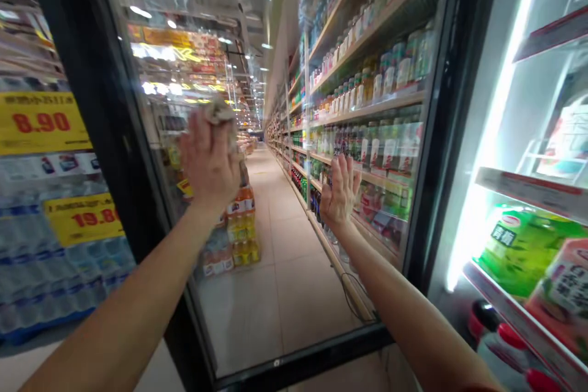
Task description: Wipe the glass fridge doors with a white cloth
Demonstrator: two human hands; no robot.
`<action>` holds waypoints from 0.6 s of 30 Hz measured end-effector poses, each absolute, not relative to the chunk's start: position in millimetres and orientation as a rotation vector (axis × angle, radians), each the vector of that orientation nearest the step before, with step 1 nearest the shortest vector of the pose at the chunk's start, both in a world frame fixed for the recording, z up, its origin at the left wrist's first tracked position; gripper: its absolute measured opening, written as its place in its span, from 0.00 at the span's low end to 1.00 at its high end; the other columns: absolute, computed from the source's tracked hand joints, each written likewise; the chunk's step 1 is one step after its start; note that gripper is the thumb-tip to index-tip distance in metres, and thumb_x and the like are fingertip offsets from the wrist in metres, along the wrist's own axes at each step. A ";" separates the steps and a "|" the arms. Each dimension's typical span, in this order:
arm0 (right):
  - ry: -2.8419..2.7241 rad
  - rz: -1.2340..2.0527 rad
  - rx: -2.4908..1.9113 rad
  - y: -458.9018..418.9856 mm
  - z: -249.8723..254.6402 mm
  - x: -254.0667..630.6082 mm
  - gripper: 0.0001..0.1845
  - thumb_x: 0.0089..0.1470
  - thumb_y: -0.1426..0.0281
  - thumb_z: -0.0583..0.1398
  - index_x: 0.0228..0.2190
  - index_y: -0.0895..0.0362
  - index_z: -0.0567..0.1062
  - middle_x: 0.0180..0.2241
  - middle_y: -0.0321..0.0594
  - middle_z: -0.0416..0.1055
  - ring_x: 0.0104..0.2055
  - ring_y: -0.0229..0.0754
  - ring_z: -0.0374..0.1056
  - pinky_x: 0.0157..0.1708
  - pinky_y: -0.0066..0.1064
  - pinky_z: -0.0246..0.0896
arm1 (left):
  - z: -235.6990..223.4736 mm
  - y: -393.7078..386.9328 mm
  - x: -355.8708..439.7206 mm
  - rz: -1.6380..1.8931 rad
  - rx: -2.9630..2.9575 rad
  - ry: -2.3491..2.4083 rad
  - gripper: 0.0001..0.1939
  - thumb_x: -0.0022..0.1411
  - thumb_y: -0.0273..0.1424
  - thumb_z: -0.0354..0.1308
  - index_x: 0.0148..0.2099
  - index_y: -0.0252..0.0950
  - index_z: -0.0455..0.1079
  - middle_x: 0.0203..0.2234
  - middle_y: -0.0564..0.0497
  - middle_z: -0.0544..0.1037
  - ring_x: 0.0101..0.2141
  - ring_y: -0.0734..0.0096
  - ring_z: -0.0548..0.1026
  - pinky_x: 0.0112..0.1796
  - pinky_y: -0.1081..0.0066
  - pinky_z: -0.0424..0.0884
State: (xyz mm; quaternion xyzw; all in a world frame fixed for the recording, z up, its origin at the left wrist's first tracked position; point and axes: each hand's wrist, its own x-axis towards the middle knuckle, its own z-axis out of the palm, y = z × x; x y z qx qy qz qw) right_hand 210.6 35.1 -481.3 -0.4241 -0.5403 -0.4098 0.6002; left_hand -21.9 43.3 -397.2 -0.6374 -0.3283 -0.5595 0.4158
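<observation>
A glass door (285, 294) in a black frame stands swung open in front of me. My left hand (209, 162), a little blurred, is at the upper left of the pane and holds a crumpled greyish cloth (220, 111) against the glass. Most of the cloth is hidden behind the fingers. Lower down and to the right, my right hand (340, 193) lies flat on the pane with its fingers stretched out and nothing in it.
On the right is a lit cooler with green packs (519, 251) and red-capped bottles (500, 349) on its shelves. Packs of water bottles (37, 257) under yellow price signs (43, 122) stand on the left. Bottle shelves (362, 98) and an aisle floor (261, 196) show through the glass.
</observation>
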 end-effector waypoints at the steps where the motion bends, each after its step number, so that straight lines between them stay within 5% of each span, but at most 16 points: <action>1: -1.252 -0.952 -0.986 35.6 -481.4 210.2 0.29 0.58 0.66 0.43 0.60 0.54 0.50 0.60 0.47 0.55 0.66 0.46 0.41 0.61 0.50 0.37 | -394.4 44.2 -24.8 -1.481 -1.549 -0.869 0.23 0.64 0.33 0.44 0.61 0.35 0.54 0.64 0.54 0.43 0.62 0.56 0.42 0.61 0.53 0.43; 9: -1.327 -1.019 -1.045 31.4 -482.3 219.3 0.29 0.58 0.66 0.41 0.61 0.57 0.48 0.61 0.48 0.52 0.66 0.47 0.39 0.61 0.49 0.37 | -467.4 23.6 23.9 -0.647 -1.921 -0.291 0.22 0.62 0.28 0.49 0.59 0.38 0.57 0.60 0.50 0.58 0.62 0.64 0.46 0.60 0.60 0.48; 15: -1.402 -1.080 -1.075 30.4 -485.8 230.0 0.31 0.58 0.64 0.41 0.62 0.56 0.43 0.62 0.46 0.50 0.66 0.46 0.37 0.61 0.48 0.38 | -403.2 29.7 2.3 -1.337 -1.630 -0.779 0.25 0.63 0.31 0.48 0.62 0.38 0.51 0.63 0.44 0.49 0.63 0.56 0.44 0.58 0.49 0.49; 18: -1.397 -1.063 -1.042 31.3 -487.3 230.4 0.31 0.59 0.64 0.40 0.62 0.56 0.42 0.62 0.46 0.51 0.66 0.46 0.37 0.61 0.48 0.38 | -430.9 24.5 16.9 -1.075 -1.799 -0.635 0.26 0.62 0.30 0.49 0.61 0.38 0.53 0.62 0.44 0.51 0.63 0.56 0.43 0.58 0.52 0.49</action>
